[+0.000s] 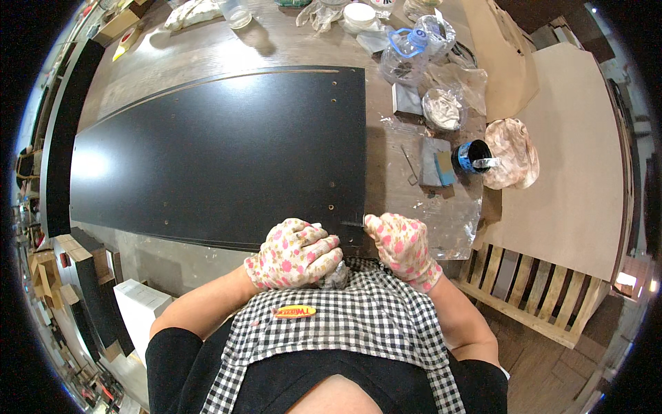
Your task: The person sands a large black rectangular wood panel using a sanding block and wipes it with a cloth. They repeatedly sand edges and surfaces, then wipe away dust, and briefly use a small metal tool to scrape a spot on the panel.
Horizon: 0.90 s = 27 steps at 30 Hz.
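A large black panel (227,152) with small drilled holes and a groove along its far edge lies flat on the worktable. Both hands wear white gloves with a pink floral print. My left hand (295,255) is closed at the panel's near edge, close to the right corner. A crumpled greyish bundle (335,277) shows under its fingers; what it is stays unclear. My right hand (403,250) is closed just off the panel's right end, thumb side toward it; anything in its fingers is hidden. A faint pale streak (353,223) marks the panel beside that hand.
Right of the panel are a grey block (434,163), a bent metal rod (409,165), an open dark can (472,157) and a stained cloth (512,153). Farther back stand a plastic bottle (403,58) and a bagged white rag (443,109). A slatted wooden pallet (527,286) is at lower right.
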Each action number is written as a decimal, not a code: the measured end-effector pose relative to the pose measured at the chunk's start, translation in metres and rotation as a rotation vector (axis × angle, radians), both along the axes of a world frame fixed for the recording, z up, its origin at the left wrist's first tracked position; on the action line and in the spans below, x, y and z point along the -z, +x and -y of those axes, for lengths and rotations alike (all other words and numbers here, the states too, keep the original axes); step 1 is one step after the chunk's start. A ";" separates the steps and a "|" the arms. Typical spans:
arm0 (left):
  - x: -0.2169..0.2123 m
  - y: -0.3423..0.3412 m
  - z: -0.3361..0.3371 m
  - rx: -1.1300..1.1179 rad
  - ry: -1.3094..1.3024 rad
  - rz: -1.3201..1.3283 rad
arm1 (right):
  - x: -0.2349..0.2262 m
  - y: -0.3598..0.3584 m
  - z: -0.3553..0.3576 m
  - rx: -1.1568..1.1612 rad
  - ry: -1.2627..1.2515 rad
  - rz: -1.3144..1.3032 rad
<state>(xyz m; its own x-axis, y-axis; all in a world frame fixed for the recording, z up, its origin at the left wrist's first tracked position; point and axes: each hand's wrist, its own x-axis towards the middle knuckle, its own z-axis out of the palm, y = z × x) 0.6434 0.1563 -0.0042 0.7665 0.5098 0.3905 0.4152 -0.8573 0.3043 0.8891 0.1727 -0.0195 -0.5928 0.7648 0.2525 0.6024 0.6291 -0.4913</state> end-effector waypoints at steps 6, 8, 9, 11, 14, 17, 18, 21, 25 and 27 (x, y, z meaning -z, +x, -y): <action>0.000 -0.002 0.000 0.010 -0.009 -0.008 | 0.002 0.000 0.001 0.049 0.071 -0.063; 0.000 -0.003 0.001 0.012 -0.025 -0.053 | 0.003 -0.002 0.001 -0.027 0.201 -0.093; 0.001 -0.003 0.001 0.014 -0.034 -0.075 | 0.003 -0.002 0.001 -0.034 0.191 -0.118; 0.001 -0.003 0.001 0.010 -0.038 -0.058 | 0.004 -0.003 0.002 0.013 0.096 -0.148; -0.003 0.001 0.001 -0.007 -0.004 -0.086 | 0.006 -0.001 0.004 0.127 0.022 -0.041; -0.012 0.006 0.001 -0.043 -0.052 -0.167 | 0.008 0.007 0.009 -0.007 -0.077 -0.080; -0.015 0.008 0.001 -0.037 -0.096 -0.217 | 0.009 0.010 0.012 0.010 -0.058 -0.185; -0.023 0.016 -0.002 -0.062 -0.098 -0.297 | 0.013 0.018 0.019 0.318 -0.090 -0.424; -0.027 0.026 -0.007 -0.047 -0.222 -0.401 | 0.017 0.019 0.027 0.516 -0.557 -0.844; -0.027 0.028 -0.008 -0.045 -0.233 -0.407 | 0.019 0.016 0.031 0.504 -0.638 -0.859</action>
